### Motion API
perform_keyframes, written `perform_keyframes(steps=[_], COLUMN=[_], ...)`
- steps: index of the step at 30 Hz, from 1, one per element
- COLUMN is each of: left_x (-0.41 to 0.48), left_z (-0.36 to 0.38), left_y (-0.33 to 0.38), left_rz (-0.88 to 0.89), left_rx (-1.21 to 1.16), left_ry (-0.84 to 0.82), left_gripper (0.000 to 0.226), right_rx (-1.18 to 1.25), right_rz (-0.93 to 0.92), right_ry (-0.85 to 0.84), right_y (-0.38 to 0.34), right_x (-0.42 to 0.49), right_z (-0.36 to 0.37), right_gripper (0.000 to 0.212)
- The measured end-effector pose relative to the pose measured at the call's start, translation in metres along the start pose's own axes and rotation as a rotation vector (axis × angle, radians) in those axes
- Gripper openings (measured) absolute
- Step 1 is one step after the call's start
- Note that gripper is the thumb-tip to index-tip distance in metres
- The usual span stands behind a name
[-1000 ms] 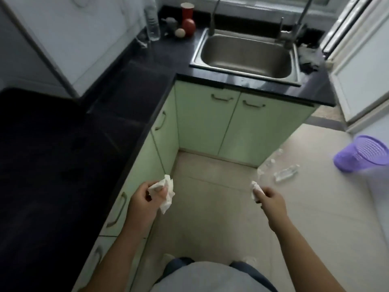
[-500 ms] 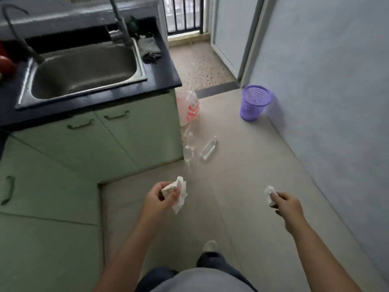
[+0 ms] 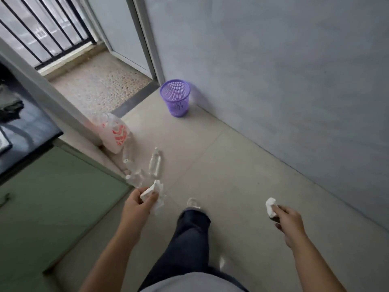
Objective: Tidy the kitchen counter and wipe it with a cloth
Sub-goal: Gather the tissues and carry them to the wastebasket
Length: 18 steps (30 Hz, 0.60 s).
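White tissue, left: a crumpled wad (image 3: pixel 155 193) pinched in the left hand (image 3: pixel 137 207), fingers curled closed around it, loose folds hanging past the thumb.
White tissue, right: a smaller balled wad (image 3: pixel 270 207) gripped at the fingertips of the right hand (image 3: pixel 291 225), hand closed on it, held well to the right of the other wad.
Leg: dark trouser leg (image 3: pixel 189 239) stepping forward between the two hands, pale shoe tip (image 3: pixel 192 202) at its end.
Floor: pale beige tiles (image 3: pixel 221 165), bare along the way from the shoe to the purple basket.
Bottles: clear plastic bottles (image 3: pixel 154 165) lying on the floor nearer than the basket and to its left, just beyond the left hand; the group is blurred, count unclear.
Bag: white plastic bag with red print (image 3: pixel 115 133) on the floor, left of the basket and nearer, beside the bottles and against the cabinet end.
Cabinet: green cabinet front (image 3: pixel 52 197) under a dark counter edge (image 3: pixel 31 142), far left of the basket.
Purple basket: a mesh wastebasket (image 3: pixel 175 98) upright on the floor, close to the grey wall (image 3: pixel 273 81), well ahead of both hands.
Doorway: pebbled threshold (image 3: pixel 99 87) and black railing (image 3: pixel 42 28) beyond the basket, to its left.
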<state>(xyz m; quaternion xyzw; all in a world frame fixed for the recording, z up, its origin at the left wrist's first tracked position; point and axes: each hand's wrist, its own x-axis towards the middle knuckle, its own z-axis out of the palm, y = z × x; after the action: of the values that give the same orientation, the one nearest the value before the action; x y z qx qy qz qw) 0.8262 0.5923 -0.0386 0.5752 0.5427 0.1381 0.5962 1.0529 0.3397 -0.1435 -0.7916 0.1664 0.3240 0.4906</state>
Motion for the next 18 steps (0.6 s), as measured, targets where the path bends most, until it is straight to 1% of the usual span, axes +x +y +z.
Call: perform_keyframes(steps=[3, 6, 9, 11, 13, 15, 18], left_x=[0.051, 0.116, 0.175, 0.205, 0.231, 0.258, 0.299], left_z=[0.028, 0.059, 0.085, 0.098, 0.107, 0.113, 0.116], left_y=[0.015, 0.035, 0.070, 0.096, 0.114, 0.132, 0.161], left_rz=[-0.011, -0.029, -0.064, -0.081, -0.070, -0.070, -0.058], left_rx=[0.015, -0.008, -0.089, -0.136, -0.135, -0.114, -0.103], left_ry=[-0.007, 0.014, 0.030, 0.060, 0.062, 0.042, 0.056], left_gripper=[0.014, 0.013, 0.005, 0.012, 0.010, 0.010, 0.010], right_rx=[-0.009, -0.048, -0.124, -0.201, -0.290, -0.317, -0.292], right_rz=[-0.011, -0.044, -0.077, -0.129, -0.206, -0.264, -0.247], right_ry=[0.043, 0.038, -0.012, -0.072, -0.134, -0.170, -0.204], right_y=[-0.033, -0.083, -0.152, -0.202, -0.248, -0.288, -0.327], right_x=[0.040, 0.086, 0.119, 0.140, 0.156, 0.172, 0.202], right_z=[0.003, 0.020, 0.048, 0.070, 0.093, 0.115, 0.143], right_gripper=[0.025, 0.023, 0.008, 0.015, 0.022, 0.026, 0.018])
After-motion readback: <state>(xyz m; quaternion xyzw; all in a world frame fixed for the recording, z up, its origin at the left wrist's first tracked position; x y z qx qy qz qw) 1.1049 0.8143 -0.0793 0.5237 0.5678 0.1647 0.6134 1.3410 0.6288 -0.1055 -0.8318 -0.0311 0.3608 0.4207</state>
